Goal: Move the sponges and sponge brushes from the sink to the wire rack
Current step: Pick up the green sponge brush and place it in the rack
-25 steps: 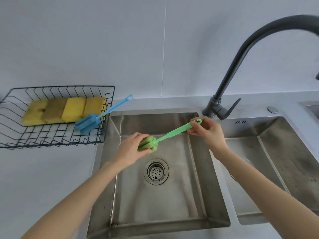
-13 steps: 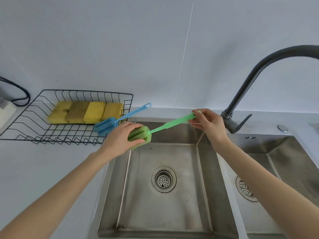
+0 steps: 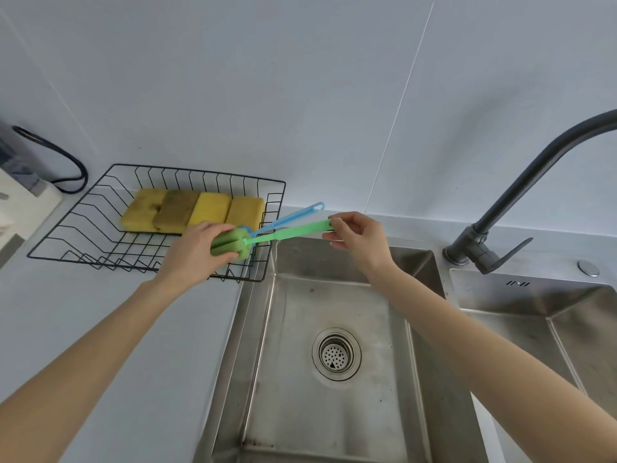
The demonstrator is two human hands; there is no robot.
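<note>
A dark faucet [image 3: 521, 198] is mounted behind the basins; a black cable [image 3: 63, 162] is looped against the wall.

Two bare forearms and hands

No sleeves are seen; left hand [image 3: 193, 253] and right hand [image 3: 362, 237] are bare, unadorned.

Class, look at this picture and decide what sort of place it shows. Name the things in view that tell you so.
Most likely a home kitchen, at the washing-up spot. A steel double sink is set in a pale counter, a dark faucet rises behind it, and a wire rack beside it holds sponges.
</note>
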